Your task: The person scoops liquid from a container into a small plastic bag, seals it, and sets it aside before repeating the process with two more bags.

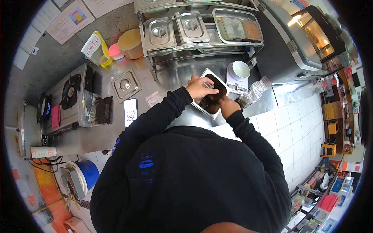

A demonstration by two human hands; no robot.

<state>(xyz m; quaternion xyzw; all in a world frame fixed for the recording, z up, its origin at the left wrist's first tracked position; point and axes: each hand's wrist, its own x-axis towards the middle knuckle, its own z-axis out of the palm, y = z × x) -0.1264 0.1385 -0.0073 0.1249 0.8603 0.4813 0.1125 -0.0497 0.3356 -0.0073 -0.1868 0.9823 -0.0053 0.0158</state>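
My left hand (pixel 200 88) holds a small clear plastic cup (pixel 209 84) over a steel pan (pixel 207 73) filled with something dark brown. My right hand (pixel 228 105) is at the pan's near right edge, fingers closed; what it grips is hidden. Both arms wear black sleeves. A white bowl (pixel 241 70) sits on a small scale (pixel 234 86) just right of the pan. Clear plastic bags (pixel 254 92) lie beside the scale.
A rack with lidded steel pans (pixel 175 29) stands behind. On the left are a gas stove (pixel 70 93), a dark packet (pixel 97 110), a phone (pixel 131 112), a steel lid (pixel 125 84), an oil pouch (pixel 95 48) and a tan bowl (pixel 131 43). A blue bucket (pixel 86 173) sits on the floor.
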